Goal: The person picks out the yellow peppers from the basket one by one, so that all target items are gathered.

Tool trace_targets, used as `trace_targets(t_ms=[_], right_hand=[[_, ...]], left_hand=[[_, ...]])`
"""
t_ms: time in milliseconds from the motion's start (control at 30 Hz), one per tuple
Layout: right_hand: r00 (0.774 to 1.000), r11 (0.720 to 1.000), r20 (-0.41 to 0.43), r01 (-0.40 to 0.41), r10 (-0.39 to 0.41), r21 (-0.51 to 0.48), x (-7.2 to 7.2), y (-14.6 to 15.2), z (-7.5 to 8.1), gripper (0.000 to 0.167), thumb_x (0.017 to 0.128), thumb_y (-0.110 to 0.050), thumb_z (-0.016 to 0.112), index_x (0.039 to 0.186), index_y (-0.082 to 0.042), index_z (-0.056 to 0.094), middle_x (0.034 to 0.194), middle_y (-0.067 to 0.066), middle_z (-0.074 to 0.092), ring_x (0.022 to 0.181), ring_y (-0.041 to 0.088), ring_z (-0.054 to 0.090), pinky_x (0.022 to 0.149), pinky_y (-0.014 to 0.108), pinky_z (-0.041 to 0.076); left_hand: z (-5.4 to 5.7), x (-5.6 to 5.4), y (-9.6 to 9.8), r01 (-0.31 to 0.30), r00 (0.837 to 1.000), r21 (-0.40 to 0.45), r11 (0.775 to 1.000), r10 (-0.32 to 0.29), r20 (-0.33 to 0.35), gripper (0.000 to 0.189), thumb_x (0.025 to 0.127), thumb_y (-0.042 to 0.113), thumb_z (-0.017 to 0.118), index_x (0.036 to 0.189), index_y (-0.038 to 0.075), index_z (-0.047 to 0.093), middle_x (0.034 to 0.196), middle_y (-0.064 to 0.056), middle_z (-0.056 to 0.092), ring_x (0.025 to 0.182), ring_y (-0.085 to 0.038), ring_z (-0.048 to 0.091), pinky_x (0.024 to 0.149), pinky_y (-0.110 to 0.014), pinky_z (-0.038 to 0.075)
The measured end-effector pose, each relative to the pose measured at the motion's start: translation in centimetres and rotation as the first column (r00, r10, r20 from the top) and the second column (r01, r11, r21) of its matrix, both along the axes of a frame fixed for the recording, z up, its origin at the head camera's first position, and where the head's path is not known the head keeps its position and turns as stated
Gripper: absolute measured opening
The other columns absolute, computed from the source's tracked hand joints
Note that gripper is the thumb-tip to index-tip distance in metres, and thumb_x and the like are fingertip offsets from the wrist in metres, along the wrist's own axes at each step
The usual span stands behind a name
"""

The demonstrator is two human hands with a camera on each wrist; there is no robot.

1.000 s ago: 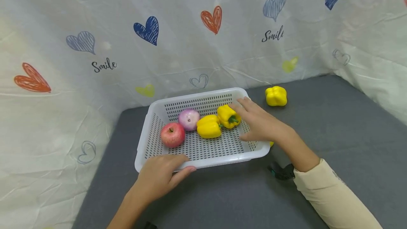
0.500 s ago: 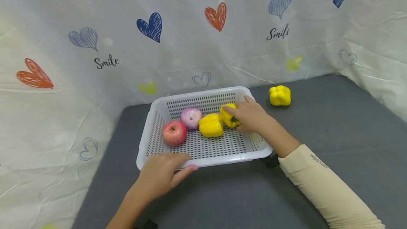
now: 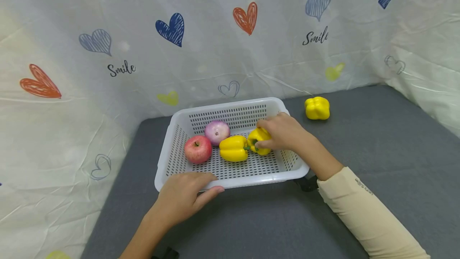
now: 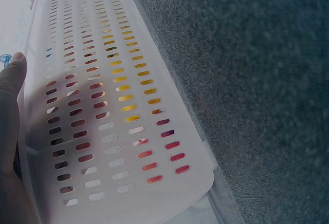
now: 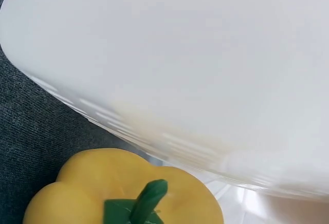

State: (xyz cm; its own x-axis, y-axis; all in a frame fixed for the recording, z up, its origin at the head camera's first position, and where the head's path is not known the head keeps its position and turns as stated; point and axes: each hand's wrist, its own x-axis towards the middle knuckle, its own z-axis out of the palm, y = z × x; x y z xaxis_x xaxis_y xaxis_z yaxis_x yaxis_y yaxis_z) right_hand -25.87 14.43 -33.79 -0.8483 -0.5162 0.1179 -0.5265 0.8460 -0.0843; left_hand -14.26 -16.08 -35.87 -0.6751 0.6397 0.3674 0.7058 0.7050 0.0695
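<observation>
A white slotted plastic basket [image 3: 253,179] stands on the grey cloth, its near rim gripped by my left hand [image 3: 181,197]. In the left wrist view, the thumb [image 4: 11,82] lies along the rim, and fingers show darkly through the slots. My right hand [image 3: 285,133] reaches into the basket's right end and holds a yellow bell pepper [image 3: 254,134] between thumb and fingers. Left of it lies another yellow bell pepper [image 3: 232,149], the two touching near the stem. A red apple [image 3: 198,150] and a purple onion [image 3: 217,132] sit in the left part.
Another yellow bell pepper [image 3: 317,108] lies on the cloth, behind and right of the basket. The right wrist view shows a yellow bell pepper [image 5: 128,188] outside the basket wall [image 5: 169,64]. A white curtain [image 3: 208,63] with printed hearts hangs behind.
My right hand has moved left and down into the basket and taken hold of the right-hand bell pepper. Both peppers inside have shifted toward the front. My left hand stays on the rim.
</observation>
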Motion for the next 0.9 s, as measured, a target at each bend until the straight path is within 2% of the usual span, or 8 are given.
trace_targets(t_ms=[200,333,433,500,600,700,800,900], right_hand=[[1.000,1.000,-0.025,-0.018,0.019,0.025,0.04,-0.10,-0.04,0.047,0.088,-0.043,0.071,0.124,-0.012,0.066,0.096,0.006,0.062,0.080,0.024,0.052,0.078,0.041,0.042],[0.995,0.997,-0.072,-0.062,0.064,0.040,0.16,-0.12,-0.13,0.042,0.095,-0.032,0.064,0.135,-0.018,0.064,0.114,0.012,0.066,0.092,0.028,0.061,0.084,0.046,0.045],[0.991,0.996,-0.103,-0.088,0.091,0.032,0.25,-0.12,-0.21,0.037,0.099,-0.026,0.061,0.135,-0.023,0.065,0.132,0.016,0.060,0.101,0.031,0.062,0.087,0.050,0.046],[0.990,0.995,-0.106,-0.094,0.096,0.023,0.32,-0.12,-0.19,0.034,0.100,-0.024,0.061,0.133,-0.025,0.067,0.132,0.016,0.059,0.098,0.030,0.061,0.084,0.048,0.047],[0.994,0.996,-0.069,-0.090,0.090,-0.001,0.39,-0.12,-0.10,0.032,0.100,-0.021,0.060,0.131,-0.025,0.069,0.122,0.012,0.063,0.085,0.026,0.059,0.076,0.042,0.048],[0.997,0.996,0.000,-0.074,0.074,-0.047,0.38,-0.09,-0.02,0.031,0.100,-0.015,0.057,0.128,-0.022,0.071,0.117,0.008,0.064,0.084,0.025,0.058,0.077,0.040,0.050],[0.996,0.993,0.059,-0.062,0.068,-0.097,0.37,0.01,0.14,0.032,0.100,-0.011,0.054,0.126,-0.017,0.071,0.123,0.007,0.065,0.098,0.026,0.061,0.088,0.044,0.050],[0.993,0.985,0.078,-0.073,0.086,-0.155,0.35,0.18,0.30,0.034,0.101,-0.013,0.048,0.128,-0.013,0.069,0.132,0.007,0.062,0.116,0.028,0.060,0.099,0.048,0.046]], left_hand=[[0.04,0.03,0.03,-0.006,1.000,-0.007,1.000,0.006,0.001,0.028,0.098,0.050,0.058,0.091,0.024,0.065,0.077,0.015,0.060,0.066,-0.005,0.054,0.056,-0.023,0.041],[0.07,0.03,0.01,-0.008,1.000,-0.006,1.000,0.008,0.005,0.029,0.098,0.050,0.058,0.090,0.024,0.064,0.076,0.015,0.059,0.065,-0.005,0.053,0.056,-0.023,0.040],[0.07,0.02,0.00,-0.008,1.000,-0.004,1.000,0.008,0.009,0.028,0.098,0.050,0.059,0.090,0.023,0.065,0.076,0.015,0.059,0.065,-0.005,0.053,0.056,-0.023,0.040],[0.05,0.02,-0.01,-0.007,1.000,-0.003,1.000,0.007,0.007,0.028,0.098,0.050,0.059,0.090,0.023,0.065,0.076,0.015,0.059,0.065,-0.005,0.053,0.056,-0.023,0.040],[0.01,0.03,-0.02,-0.004,1.000,-0.003,1.000,0.004,0.001,0.028,0.098,0.050,0.059,0.090,0.023,0.065,0.077,0.015,0.060,0.065,-0.005,0.054,0.056,-0.024,0.040],[-0.02,0.04,-0.02,-0.002,1.000,-0.003,1.000,0.002,-0.004,0.028,0.098,0.050,0.059,0.091,0.023,0.065,0.078,0.015,0.061,0.065,-0.005,0.054,0.056,-0.024,0.041],[-0.01,0.04,-0.01,-0.002,1.000,-0.004,1.000,0.002,-0.005,0.028,0.098,0.049,0.059,0.091,0.023,0.065,0.077,0.015,0.061,0.065,-0.005,0.054,0.056,-0.024,0.041],[0.00,0.02,-0.01,-0.003,1.000,-0.005,1.000,0.003,-0.008,0.028,0.098,0.049,0.059,0.090,0.023,0.064,0.076,0.015,0.060,0.065,-0.005,0.053,0.056,-0.024,0.040]])
